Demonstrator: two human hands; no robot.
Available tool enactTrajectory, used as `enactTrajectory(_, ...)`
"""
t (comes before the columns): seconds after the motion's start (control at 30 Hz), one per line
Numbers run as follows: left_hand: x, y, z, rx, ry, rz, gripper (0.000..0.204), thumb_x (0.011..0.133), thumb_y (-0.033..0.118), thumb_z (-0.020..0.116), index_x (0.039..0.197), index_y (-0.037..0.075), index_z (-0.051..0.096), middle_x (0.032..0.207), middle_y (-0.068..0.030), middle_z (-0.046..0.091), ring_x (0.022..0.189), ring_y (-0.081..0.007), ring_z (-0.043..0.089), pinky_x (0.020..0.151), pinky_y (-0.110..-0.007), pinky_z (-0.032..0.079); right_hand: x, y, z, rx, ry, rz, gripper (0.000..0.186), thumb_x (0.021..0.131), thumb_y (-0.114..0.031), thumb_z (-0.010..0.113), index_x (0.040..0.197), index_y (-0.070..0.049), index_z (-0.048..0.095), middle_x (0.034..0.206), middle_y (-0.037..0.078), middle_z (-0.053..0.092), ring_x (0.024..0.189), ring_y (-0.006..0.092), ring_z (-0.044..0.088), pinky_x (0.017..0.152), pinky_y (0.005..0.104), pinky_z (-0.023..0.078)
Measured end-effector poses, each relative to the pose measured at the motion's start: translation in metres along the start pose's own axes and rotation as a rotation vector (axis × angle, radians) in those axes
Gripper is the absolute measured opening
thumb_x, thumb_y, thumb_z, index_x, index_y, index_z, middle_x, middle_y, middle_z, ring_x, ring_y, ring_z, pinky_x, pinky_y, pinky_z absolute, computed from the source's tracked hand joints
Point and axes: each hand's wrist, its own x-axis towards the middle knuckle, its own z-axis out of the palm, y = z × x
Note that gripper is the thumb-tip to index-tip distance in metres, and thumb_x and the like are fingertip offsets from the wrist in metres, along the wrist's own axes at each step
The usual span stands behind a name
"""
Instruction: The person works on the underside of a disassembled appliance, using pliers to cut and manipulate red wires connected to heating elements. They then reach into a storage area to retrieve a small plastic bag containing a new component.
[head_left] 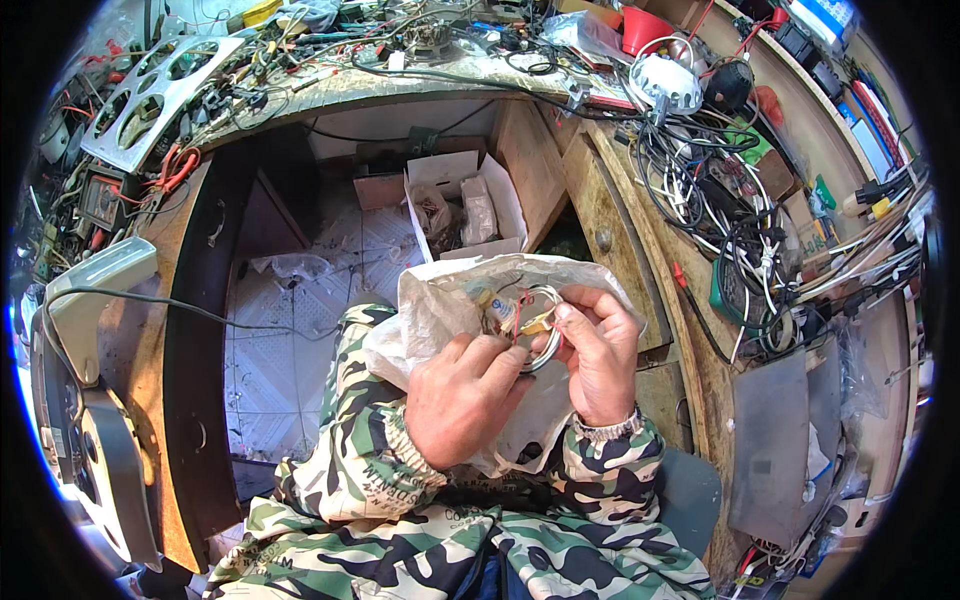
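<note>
A white plastic sack [430, 328] lies with its mouth spread over my lap. Above it my right hand [603, 358] pinches a small coil of pale grey cable [546, 357] between thumb and fingers. Thin red wires and a small yellowish piece [538, 323] show at the coil. My left hand [460, 398] is closed, its fingertips at the coil's left side, apparently gripping the cable; the fingertips are partly hidden. Behind the hands, other small things in the sack are only partly visible.
A cluttered workbench [400, 90] curves around me, with tangled cables [700, 190] on the right. An open white box [515, 205] holding packages stands on the tiled floor [262, 400]. At left are a metal plate with round holes [140, 118] and a multimeter [102, 200].
</note>
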Motion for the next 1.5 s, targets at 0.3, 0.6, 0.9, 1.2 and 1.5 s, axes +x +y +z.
enactTrajectory(0.3,-0.005,-0.034,-0.001,-0.485,0.017,-0.12,0.019,0.089,0.003,0.075,0.108,0.0,0.072,0.089,-0.0148,0.073,0.078,-0.0328,0.073,0.071,-0.036,0.058,0.004,0.005,-0.012,-0.277,-0.047,-0.046,0.032,0.105,-0.025,0.067,0.114,0.006,0.066,0.092,0.008,0.072,0.071,0.0148,0.071,0.062,0.0275,0.058)
enactTrajectory(0.6,-0.007,-0.049,-0.03,-1.109,-0.033,-0.492,0.022,0.109,0.017,0.06,0.107,-0.004,0.069,0.086,-0.0016,0.068,0.071,-0.0058,0.056,0.065,-0.023,0.046,-0.001,-0.012,-0.008,-0.561,-0.095,-0.363,0.032,0.108,-0.02,0.062,0.118,0.009,0.069,0.101,0.007,0.072,0.091,0.0092,0.063,0.081,0.0273,0.052)
enactTrajectory(0.9,-0.004,-0.057,-0.019,-1.066,-0.007,-0.538,0.024,0.109,0.02,0.062,0.107,-0.004,0.068,0.087,-0.0027,0.069,0.072,-0.0069,0.06,0.066,-0.023,0.048,-0.004,-0.014,-0.009,-0.284,-0.252,-0.107,0.039,0.105,-0.013,0.065,0.135,0.012,0.061,0.12,0.013,0.072,0.108,0.0133,0.067,0.096,0.0279,0.053)
enactTrajectory(1.2,-0.004,-0.044,-0.011,-0.891,0.052,-0.51,0.027,0.099,0.013,0.072,0.118,-0.006,0.066,0.088,-0.0031,0.068,0.077,-0.0097,0.062,0.069,-0.027,0.051,-0.003,0.002,-0.02,-0.355,-0.147,-0.159,0.029,0.1,-0.004,0.069,0.125,0.011,0.067,0.111,0.011,0.074,0.097,0.012,0.069,0.088,0.0279,0.056)
enactTrajectory(1.5,0.016,-0.026,-0.016,-0.004,0.098,-0.023,0.073,0.069,0.006,0.087,0.137,0.004,0.061,0.128,-0.0197,0.065,0.115,-0.0413,0.061,0.098,-0.049,0.051,-0.009,0.003,-0.011,-0.45,-0.083,-0.141,0.022,0.1,-0.003,0.068,0.118,0.009,0.068,0.105,0.009,0.075,0.092,0.0094,0.068,0.081,0.0255,0.056)
